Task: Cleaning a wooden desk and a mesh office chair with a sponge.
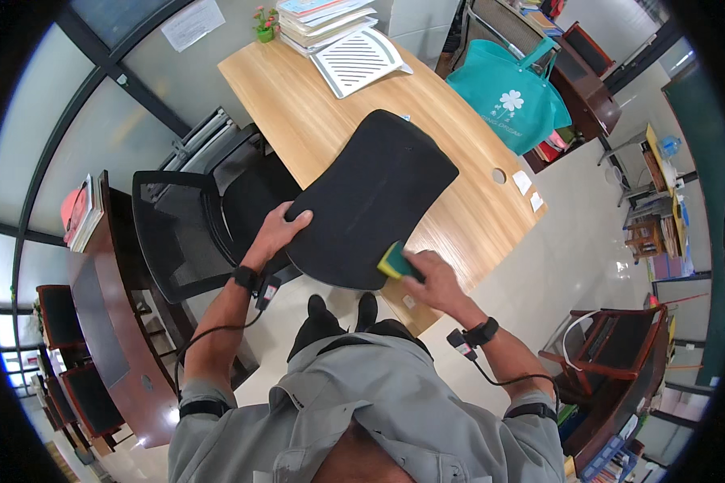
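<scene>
A black fabric-covered chair cushion or back panel [371, 199] lies slanted across the light wooden desk [305, 130], its near end reaching past the desk edge. My left hand [278, 232] grips its left edge, thumb on top and fingers hidden underneath. A green and yellow sponge [394, 261] is in my right hand [432, 281], against the panel's near right corner. The fingers curl over the sponge's dark green side, and the yellow side faces left. Faint pale streaks run along the middle of the black fabric.
A stack of papers and books [326, 21] and a small potted plant [266, 27] stand at the desk's far end. To the left is a black mesh office chair [178, 232]. A teal bag [507, 99] hangs beyond the desk. A dark wooden desk [99, 326] stands far left.
</scene>
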`<move>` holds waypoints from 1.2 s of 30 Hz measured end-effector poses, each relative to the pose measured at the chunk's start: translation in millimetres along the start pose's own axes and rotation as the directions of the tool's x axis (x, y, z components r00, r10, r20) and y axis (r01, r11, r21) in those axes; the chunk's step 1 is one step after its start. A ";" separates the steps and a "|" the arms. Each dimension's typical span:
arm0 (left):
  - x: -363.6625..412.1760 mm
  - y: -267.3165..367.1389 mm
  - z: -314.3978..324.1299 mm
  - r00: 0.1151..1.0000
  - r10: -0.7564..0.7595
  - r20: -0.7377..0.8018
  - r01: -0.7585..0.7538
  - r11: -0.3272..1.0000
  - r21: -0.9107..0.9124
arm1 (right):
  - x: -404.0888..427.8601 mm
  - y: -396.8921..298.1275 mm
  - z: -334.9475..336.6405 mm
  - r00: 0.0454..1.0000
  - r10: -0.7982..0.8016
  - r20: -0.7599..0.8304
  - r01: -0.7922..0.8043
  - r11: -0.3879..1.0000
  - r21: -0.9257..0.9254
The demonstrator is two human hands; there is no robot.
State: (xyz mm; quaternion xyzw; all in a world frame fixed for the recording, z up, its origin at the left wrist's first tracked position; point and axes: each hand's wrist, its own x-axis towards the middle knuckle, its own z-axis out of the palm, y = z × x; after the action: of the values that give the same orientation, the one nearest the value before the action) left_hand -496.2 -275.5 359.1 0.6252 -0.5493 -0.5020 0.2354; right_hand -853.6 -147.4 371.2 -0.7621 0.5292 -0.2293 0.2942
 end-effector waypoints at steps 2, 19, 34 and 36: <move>12.7 14.3 1.4 0.997 0.006 0.079 -0.008 1.000 0.022 | -3.4 23.8 0.1 0.979 0.134 -0.154 -0.133 0.991 0.015; 35.0 18.3 7.2 0.802 -0.105 0.587 0.309 0.915 -0.259 | -21.7 46.2 49.9 0.960 0.236 -0.153 -0.238 0.971 0.000; -58.3 -16.6 20.2 0.956 -0.111 0.271 0.211 0.903 -0.374 | -28.6 49.3 66.1 0.966 0.253 -0.051 -0.246 0.963 0.108; -72.1 -12.1 7.0 0.971 -0.098 0.216 0.170 0.923 -0.346 | -25.7 46.4 74.4 0.980 0.192 -0.060 -0.184 0.976 0.121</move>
State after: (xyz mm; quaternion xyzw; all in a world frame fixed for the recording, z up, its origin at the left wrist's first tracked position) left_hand -489.2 -203.7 372.8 0.5553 -0.4237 -0.6681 0.2564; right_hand -844.1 -120.2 284.4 -0.6818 0.5951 -0.2575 0.3387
